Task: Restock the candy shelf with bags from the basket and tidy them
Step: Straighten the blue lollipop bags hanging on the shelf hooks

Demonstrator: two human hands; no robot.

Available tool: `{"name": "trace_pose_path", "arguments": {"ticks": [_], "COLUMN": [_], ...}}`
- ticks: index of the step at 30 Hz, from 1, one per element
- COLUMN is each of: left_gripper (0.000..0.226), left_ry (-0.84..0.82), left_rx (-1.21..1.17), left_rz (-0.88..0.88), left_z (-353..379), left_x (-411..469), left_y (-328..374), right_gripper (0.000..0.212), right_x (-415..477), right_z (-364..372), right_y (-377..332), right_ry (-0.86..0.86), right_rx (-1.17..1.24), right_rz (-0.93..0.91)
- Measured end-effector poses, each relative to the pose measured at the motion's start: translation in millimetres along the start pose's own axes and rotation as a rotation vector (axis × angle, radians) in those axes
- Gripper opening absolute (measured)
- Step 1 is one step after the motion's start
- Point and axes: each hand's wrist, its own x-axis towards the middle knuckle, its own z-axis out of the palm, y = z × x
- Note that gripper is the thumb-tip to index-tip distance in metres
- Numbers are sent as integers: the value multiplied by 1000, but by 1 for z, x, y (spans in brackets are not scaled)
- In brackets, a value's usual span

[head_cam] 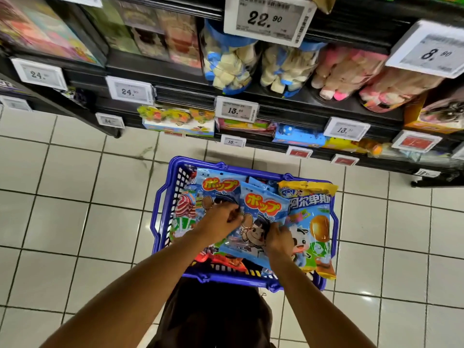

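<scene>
A blue plastic basket [160, 197] stands on the tiled floor in front of me, full of candy bags. On top lies a light-blue lollipop bag [261, 209] with orange lettering. My left hand [218, 223] pinches its left edge and my right hand [278, 238] grips its lower right side. A second bag of the same kind [218, 184] lies under it, further back. A larger blue and yellow candy bag [311, 217] fills the basket's right side. A red-striped lollipop bag [184, 205] shows at the left.
Black candy shelves [313, 114] run across the top with marshmallow bags [228, 66], boxed sweets [178, 119] and white price tags [268, 18]. Lower shelf rows [296, 139] hold blue and yellow packs. White floor tiles [75, 197] surround the basket.
</scene>
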Motion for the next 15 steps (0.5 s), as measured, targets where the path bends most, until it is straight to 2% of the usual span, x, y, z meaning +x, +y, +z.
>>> {"name": "trace_pose_path", "arguments": {"ticks": [4, 6, 9, 12, 15], "left_gripper": [31, 34, 40, 30, 17], "left_ry": [127, 107, 31, 29, 89], "left_rx": [-111, -114, -262, -442, -628], "left_rz": [-166, -214, -327, -434, -448], "left_z": [16, 18, 18, 13, 6], "left_x": [8, 5, -1, -14, -32], "left_y": [15, 18, 23, 24, 22], "right_gripper": [34, 33, 25, 19, 21], "right_x": [-1, -2, -8, -17, -36], "right_z": [5, 3, -6, -13, -16], "right_y": [3, 6, 9, 11, 12], "right_ry": [-5, -41, -110, -175, -242], "right_rx": [53, 89, 185, 258, 259], "right_rz": [12, 14, 49, 58, -39]}}
